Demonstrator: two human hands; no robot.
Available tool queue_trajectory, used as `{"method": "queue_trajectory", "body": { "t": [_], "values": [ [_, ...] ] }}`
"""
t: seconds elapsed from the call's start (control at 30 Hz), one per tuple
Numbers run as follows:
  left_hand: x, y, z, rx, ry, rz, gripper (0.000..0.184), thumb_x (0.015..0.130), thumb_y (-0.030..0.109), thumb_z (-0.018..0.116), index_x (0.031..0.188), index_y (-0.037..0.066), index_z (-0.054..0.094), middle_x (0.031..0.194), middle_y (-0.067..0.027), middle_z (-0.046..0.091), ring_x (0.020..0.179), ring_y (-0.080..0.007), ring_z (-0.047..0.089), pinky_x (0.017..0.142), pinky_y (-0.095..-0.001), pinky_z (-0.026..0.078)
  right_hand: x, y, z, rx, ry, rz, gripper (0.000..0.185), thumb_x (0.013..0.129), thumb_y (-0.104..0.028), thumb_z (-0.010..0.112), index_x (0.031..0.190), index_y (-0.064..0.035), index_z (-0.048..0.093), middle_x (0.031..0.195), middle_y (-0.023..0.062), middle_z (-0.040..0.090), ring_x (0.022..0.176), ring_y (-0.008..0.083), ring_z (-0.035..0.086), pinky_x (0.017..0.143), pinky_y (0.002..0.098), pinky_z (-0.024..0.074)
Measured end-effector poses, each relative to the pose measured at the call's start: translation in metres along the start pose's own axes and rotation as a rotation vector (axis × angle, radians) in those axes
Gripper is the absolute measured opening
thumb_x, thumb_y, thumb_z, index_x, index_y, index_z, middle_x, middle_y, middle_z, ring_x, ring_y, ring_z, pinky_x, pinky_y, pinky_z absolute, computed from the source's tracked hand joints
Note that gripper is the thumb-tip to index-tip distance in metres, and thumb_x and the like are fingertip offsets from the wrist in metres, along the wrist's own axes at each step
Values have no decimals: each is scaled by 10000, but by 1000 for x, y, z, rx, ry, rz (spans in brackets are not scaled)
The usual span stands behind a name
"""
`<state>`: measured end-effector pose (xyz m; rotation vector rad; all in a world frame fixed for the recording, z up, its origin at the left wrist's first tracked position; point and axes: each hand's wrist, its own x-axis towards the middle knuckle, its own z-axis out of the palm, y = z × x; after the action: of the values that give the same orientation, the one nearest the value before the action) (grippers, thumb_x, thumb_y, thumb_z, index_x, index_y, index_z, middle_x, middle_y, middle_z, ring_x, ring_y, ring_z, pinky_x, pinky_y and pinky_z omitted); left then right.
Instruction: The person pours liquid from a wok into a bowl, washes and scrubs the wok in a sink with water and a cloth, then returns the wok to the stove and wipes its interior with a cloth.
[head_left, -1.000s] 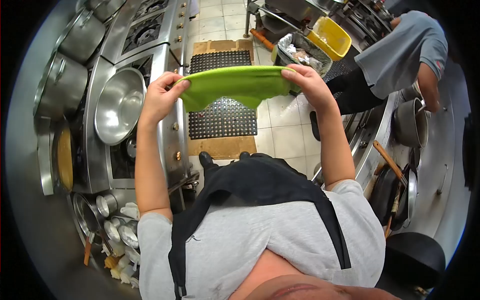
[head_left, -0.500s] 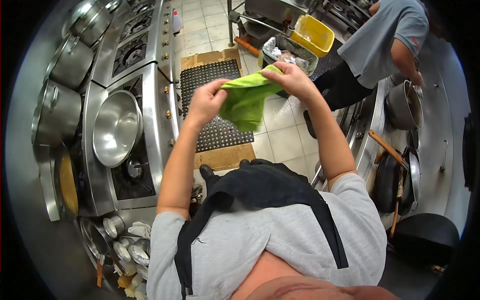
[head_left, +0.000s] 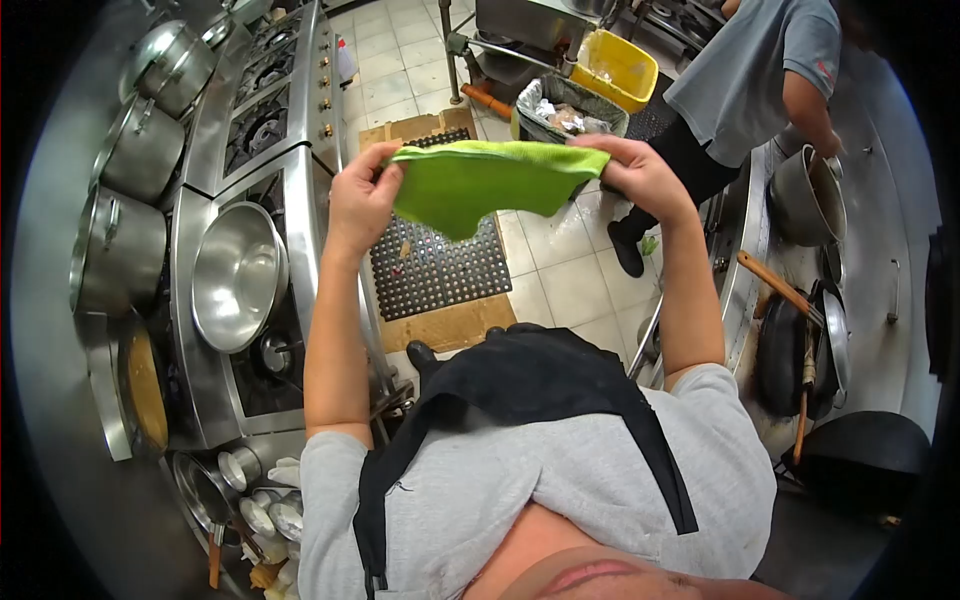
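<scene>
A bright green cloth [head_left: 480,185] is stretched between my two hands, over the floor in front of me. My left hand [head_left: 362,200] pinches its left upper corner, thumb against fingers. At the other end, my right hand [head_left: 648,182] grips the right upper corner. The top edge of the cloth runs nearly straight, and its lower part hangs down unevenly, partly covering the black rubber mat [head_left: 440,275] behind it.
To the left, a large steel bowl [head_left: 238,275] sits on the stove [head_left: 300,215]. A lined trash bin [head_left: 520,118] and a yellow bucket [head_left: 635,78] stand ahead. A co-worker [head_left: 740,90] works at right near a pot [head_left: 800,205]; woks [head_left: 785,350] line that side.
My hands have moved apart, pulling the bunched cloth out wide. The co-worker's foot now shows more fully on the tiles.
</scene>
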<state>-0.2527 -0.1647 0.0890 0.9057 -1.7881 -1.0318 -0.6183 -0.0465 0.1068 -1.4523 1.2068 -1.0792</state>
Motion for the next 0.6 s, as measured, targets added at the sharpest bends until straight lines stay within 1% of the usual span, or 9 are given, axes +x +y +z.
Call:
{"method": "queue_trajectory", "body": {
  "t": [0.03, 0.1, 0.2, 0.23, 0.33, 0.4, 0.43, 0.5, 0.6],
  "values": [
    [-1, 14, 8, 0, 2, 11, 170, 931, 52, 602, 1086, 10, 658, 880, -11, 680, 785, -64, 594, 715, -239, 493, 3, -19, 11, -377, 44, -194, 415, 906, -158, 671, 1282, 5, 609, 1308, 111, 605, 1241, 184, 535, 1094, 333, 379],
    [-7, 46, 30, 13, -172, 33, 189, 899, 49, 616, 1082, 35, 662, 875, -64, 697, 764, -129, 644, 715, -270, 513, 18, -26, 46, -304, 29, -259, 487, 869, -220, 713, 1303, -33, 597, 1329, 112, 588, 1231, 185, 533, 1070, 338, 407],
    [-8, 72, 60, 374, -166, 333, 226, 832, 54, 633, 1057, 73, 637, 893, -176, 665, 798, -319, 674, 743, -376, 538, 33, -21, 101, -111, -180, -180, 361, 872, -195, 701, 1178, -11, 648, 1102, 60, 673, 1029, 147, 606, 933, 309, 479],
    [-8, 68, 60, 358, -148, 242, 202, 836, 49, 634, 1038, 59, 623, 871, -166, 656, 786, -302, 670, 746, -374, 532, 38, -8, 105, -43, -252, -71, 314, 881, -190, 692, 1131, -2, 661, 1017, 36, 689, 945, 122, 621, 868, 291, 501],
    [-13, 48, 33, 209, -207, 120, 233, 831, 55, 657, 1060, 42, 620, 865, -145, 652, 777, -249, 664, 733, -340, 526, 33, 4, 104, 263, -57, -7, 229, 919, -167, 649, 1085, -13, 679, 942, -11, 684, 839, 43, 602, 750, 224, 492],
    [-22, 28, 19, 212, -323, -38, 183, 885, 36, 630, 1065, 13, 610, 953, -45, 657, 844, -100, 602, 773, -262, 489, 25, 4, 98, 359, -36, 82, 253, 951, -197, 641, 1122, -12, 667, 959, -8, 686, 846, 54, 616, 769, 226, 501],
    [-25, 21, 19, 218, -319, -33, 183, 885, 36, 630, 1065, 13, 610, 953, -45, 657, 844, -100, 602, 773, -262, 489, 21, 4, 99, 423, -31, 145, 266, 963, -213, 636, 1139, -14, 660, 970, -6, 687, 851, 55, 620, 776, 225, 503],
    [-28, 20, 22, -180, -213, 22, 176, 934, 59, 602, 1102, 7, 605, 965, -39, 661, 871, -112, 614, 802, -276, 501, 18, 10, 106, 477, -62, 177, 286, 983, -239, 618, 1167, -22, 648, 1005, 1, 686, 868, 52, 622, 786, 226, 504],
    [-25, 36, 35, -465, -168, -83, 128, 988, 97, 530, 1076, 29, 591, 956, -10, 622, 857, -86, 572, 803, -248, 471, 12, 9, 116, 582, -55, 211, 301, 968, -262, 633, 1168, -38, 641, 996, 7, 676, 863, 70, 630, 785, 242, 513]
  ]
}}
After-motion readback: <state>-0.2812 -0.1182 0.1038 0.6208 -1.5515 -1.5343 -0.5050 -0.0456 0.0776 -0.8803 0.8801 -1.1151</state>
